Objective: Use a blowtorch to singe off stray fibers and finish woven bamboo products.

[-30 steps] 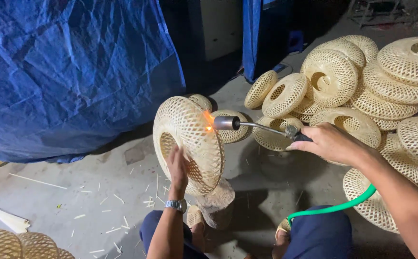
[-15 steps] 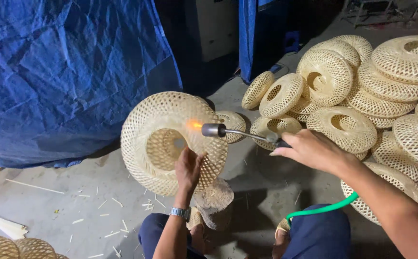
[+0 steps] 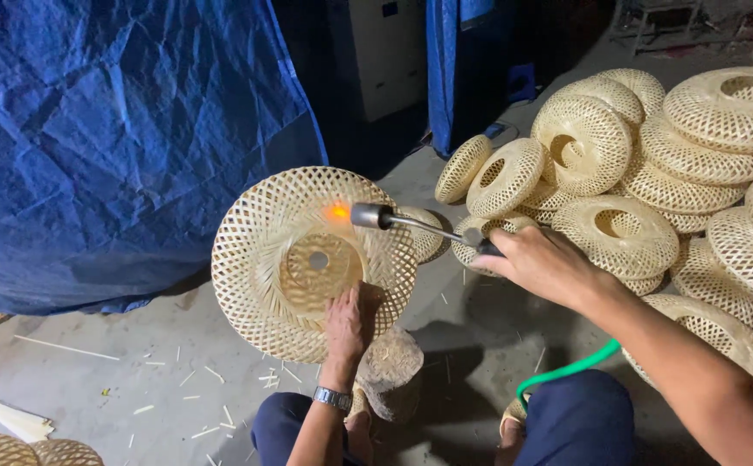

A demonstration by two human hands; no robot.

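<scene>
My left hand grips the lower rim of a round woven bamboo lampshade, held upright on a small stump with its hollow inside facing me. My right hand holds a gas torch by its handle. The torch's metal nozzle points left, and a small orange flame touches the upper inside of the weave. A green hose runs down from the torch past my right knee.
Several woven bamboo shades are piled at the right. A blue tarp hangs at the left and back. More woven pieces lie at the bottom left, with bamboo splinters scattered on the concrete floor.
The shade has turned from edge-on to facing me with its inside open. The torch and flame have moved left and lower along the weave. My left hand shifted along the rim.
</scene>
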